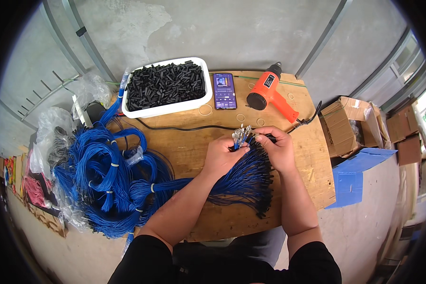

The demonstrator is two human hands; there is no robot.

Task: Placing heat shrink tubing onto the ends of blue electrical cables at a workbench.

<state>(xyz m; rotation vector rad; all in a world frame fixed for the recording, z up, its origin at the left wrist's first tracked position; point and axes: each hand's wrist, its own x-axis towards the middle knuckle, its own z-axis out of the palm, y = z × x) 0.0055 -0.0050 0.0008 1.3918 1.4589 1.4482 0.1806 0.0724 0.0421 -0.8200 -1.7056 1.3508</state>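
My left hand is closed round a bunch of blue wires, their bare metal ends sticking up past the thumb and fingers. Close beside it, my right hand pinches at the rim of that bunch. Something black, like a small sleeve, shows between its thumb and forefinger; the fingertips partly hide what they grip. Below both hands the blue wires fan out to the right over the table, with many ends in black sleeves. To the left they run into a tied strand.
Coiled blue wire bundles fill the table's left side. Behind stand a white tub of black sleeves, a phone and an orange heat gun. Its black cord crosses the wooden table. Cardboard boxes stand at right.
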